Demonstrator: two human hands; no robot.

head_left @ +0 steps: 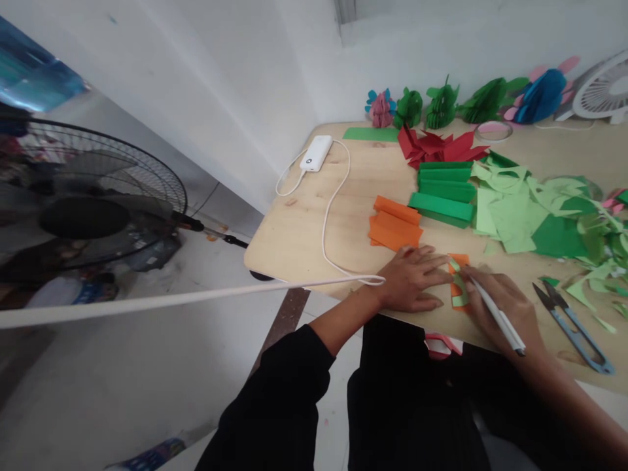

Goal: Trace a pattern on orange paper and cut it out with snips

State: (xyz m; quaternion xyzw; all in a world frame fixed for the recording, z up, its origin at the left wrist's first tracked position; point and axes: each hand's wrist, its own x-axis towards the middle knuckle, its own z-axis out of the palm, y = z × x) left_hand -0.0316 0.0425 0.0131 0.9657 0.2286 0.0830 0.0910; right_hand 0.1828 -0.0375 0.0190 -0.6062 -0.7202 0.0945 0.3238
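Observation:
My left hand (416, 279) lies flat on the table with its fingers spread, the tips reaching the left edge of a small orange paper piece (454, 305). On that piece rests a light green paper cutout (460, 289), partly covered by my fingers. My right hand (507, 307) grips a white pen (499, 319), its tip end pointing down at the papers and its dark far end toward me. Folded orange papers (395, 226) sit just beyond my left hand. To the right of my right hand lie blue-handled thread snips (579, 333), blades pointing away.
Green folded papers (444, 190), red paper pieces (439, 147) and light green scraps (515, 212) cover the table's right side. Paper figures (444, 104) line the wall beside a white fan (606, 88). A power bank (316, 154) trails a white cable (326, 216) past my left wrist.

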